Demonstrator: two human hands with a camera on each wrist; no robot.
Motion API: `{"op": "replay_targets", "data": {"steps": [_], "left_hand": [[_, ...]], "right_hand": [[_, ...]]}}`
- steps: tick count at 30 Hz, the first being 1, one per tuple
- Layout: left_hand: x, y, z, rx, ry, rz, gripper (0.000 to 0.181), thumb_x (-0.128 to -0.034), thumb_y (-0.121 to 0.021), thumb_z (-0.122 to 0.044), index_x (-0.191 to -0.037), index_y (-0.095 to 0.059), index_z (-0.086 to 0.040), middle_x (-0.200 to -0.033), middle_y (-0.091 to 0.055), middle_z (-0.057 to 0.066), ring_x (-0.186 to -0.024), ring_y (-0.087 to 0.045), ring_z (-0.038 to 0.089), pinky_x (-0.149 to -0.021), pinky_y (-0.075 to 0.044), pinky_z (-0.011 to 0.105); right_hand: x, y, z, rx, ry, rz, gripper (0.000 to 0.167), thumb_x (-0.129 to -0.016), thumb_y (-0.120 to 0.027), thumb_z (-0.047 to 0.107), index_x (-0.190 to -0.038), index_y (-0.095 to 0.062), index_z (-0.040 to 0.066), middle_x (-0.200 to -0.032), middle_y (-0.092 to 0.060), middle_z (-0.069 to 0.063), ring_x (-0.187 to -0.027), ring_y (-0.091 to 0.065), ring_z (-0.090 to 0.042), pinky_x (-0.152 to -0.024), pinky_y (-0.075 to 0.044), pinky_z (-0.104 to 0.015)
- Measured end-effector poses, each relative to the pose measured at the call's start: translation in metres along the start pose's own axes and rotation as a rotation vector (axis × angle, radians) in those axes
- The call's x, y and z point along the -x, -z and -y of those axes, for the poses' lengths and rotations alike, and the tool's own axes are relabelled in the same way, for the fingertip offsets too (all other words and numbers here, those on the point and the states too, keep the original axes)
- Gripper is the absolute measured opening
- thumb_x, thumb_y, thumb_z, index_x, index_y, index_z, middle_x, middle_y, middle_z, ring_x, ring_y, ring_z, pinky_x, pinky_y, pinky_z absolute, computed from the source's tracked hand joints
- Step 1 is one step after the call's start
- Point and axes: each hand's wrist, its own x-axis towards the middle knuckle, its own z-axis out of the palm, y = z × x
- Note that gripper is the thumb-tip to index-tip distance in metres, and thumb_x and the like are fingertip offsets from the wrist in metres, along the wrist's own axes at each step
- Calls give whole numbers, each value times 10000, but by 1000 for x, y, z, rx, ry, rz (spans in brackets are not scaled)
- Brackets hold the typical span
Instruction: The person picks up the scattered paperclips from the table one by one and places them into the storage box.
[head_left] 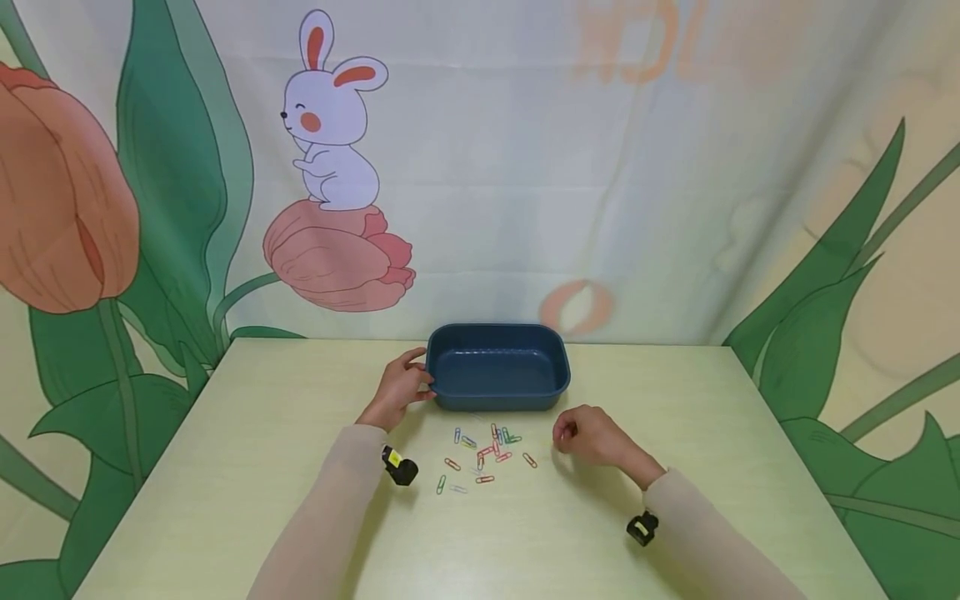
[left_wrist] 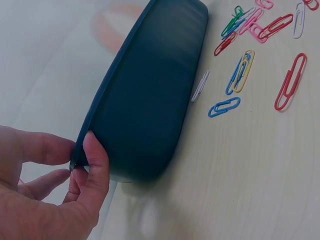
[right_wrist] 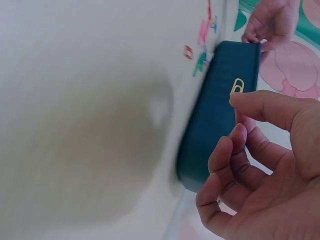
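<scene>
A dark blue rectangular bin (head_left: 498,402) stands at the back of the table. My left hand (head_left: 400,386) pinches its left rim between thumb and fingers, as the left wrist view shows on the bin's wall (left_wrist: 145,95). Just right of the bin's front corner, my right hand (head_left: 591,435) is held above the table. In the right wrist view its thumb and forefinger pinch a yellow paper clip (right_wrist: 237,86); the other fingers are curled. Loose paper clips in several colours lie in front of the bin, among them a red clip (left_wrist: 290,82) and a blue clip (left_wrist: 224,107).
The pale wooden table (head_left: 697,433) reaches back to a printed curtain (head_left: 480,167) with a rabbit and tulips. The bin stands close to that curtain. A small black camera sits on each wrist, over beige sleeves (head_left: 322,508).
</scene>
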Motion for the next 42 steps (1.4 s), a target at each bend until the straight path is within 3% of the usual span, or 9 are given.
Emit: {"op": "replay_targets", "data": {"steps": [11, 23, 35, 42], "left_hand": [[-2, 2, 2, 8, -18, 2, 631, -903, -509, 14, -1501, -397, -155, -1271, -471, 186, -875, -581, 242, -662, -566, 233], [-1, 3, 1, 12, -4, 7, 642, -898, -518, 21, -1502, -393, -154, -1324, -460, 180, -862, -588, 240, -671, -573, 245], [-3, 3, 1, 12, -2, -3, 634, -908, -513, 11, -1508, -385, -153, -1298, -460, 179, -864, -577, 221, -709, -583, 268], [-3, 4, 2, 25, -11, 10, 640, -903, -509, 22, -1509, -383, -142, -1287, -461, 193, -853, -571, 211, -717, -585, 283]], "right_hand": [[-7, 27, 12, -26, 36, -27, 135, -820, -617, 6, -792, -699, 110, -732, -616, 25, -667, -501, -100, -650, -416, -242], [-27, 51, 18, -96, -17, -56, 44, -870, -680, 110, -838, -709, 104, -759, -633, 0, -702, -529, -145, -655, -437, -275], [-60, 57, 16, -156, -98, -99, 73, -883, -708, 200, -849, -712, 136, -769, -637, 15, -734, -546, -164, -683, -444, -286], [-80, 56, 11, -185, -89, -103, 78, -893, -698, 211, -880, -723, 138, -803, -657, -1, -765, -575, -194, -692, -465, -291]]}}
